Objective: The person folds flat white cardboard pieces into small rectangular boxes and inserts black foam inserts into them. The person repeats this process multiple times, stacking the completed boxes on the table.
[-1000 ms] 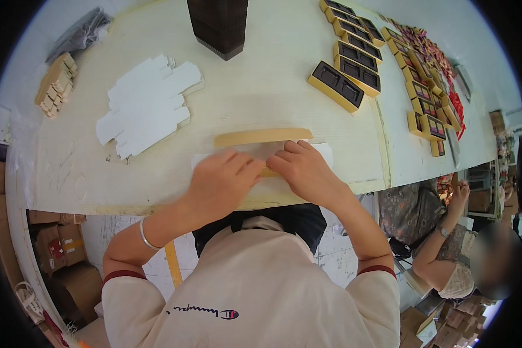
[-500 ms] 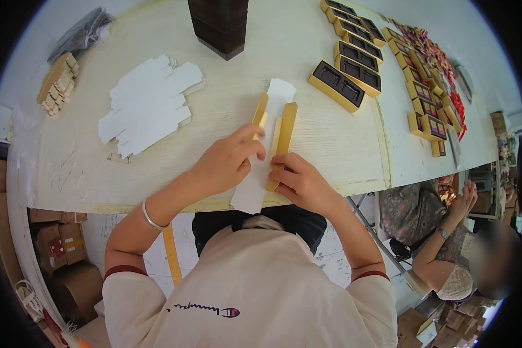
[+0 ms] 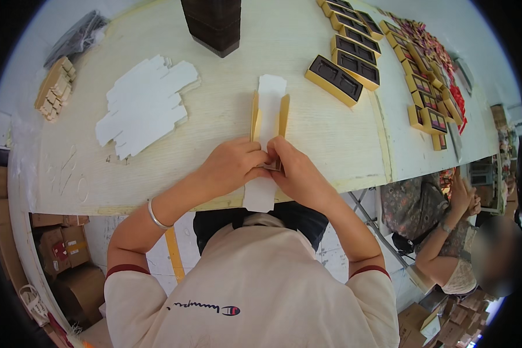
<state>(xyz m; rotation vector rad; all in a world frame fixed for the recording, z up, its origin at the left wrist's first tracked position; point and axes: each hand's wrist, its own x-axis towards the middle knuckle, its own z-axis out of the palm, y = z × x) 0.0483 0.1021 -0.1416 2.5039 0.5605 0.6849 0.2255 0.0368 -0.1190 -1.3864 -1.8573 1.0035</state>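
Observation:
A partly folded cardboard box blank (image 3: 270,113), white inside and gold outside, lies in front of me with its long sides standing up. Its far flap lies flat, and the near flap (image 3: 260,195) reaches toward the table edge. My left hand (image 3: 235,163) pinches the blank's near left corner. From the other side my right hand (image 3: 292,168) closes on the near right corner, and the fingertips of both hands meet over the near end. The folds under the fingers are hidden.
Flat white blanks (image 3: 142,107) are stacked at left, with small folded pieces (image 3: 55,90) beyond. A tall stack of dark trays (image 3: 214,26) stands at the far middle. Gold boxes with black inserts (image 3: 334,80) and filled boxes (image 3: 426,110) line the right. A co-worker (image 3: 446,249) sits at right.
Both hands have come together at the blank's near end. Its gold sides now stand more upright and parallel, and the blank has turned straighter toward me.

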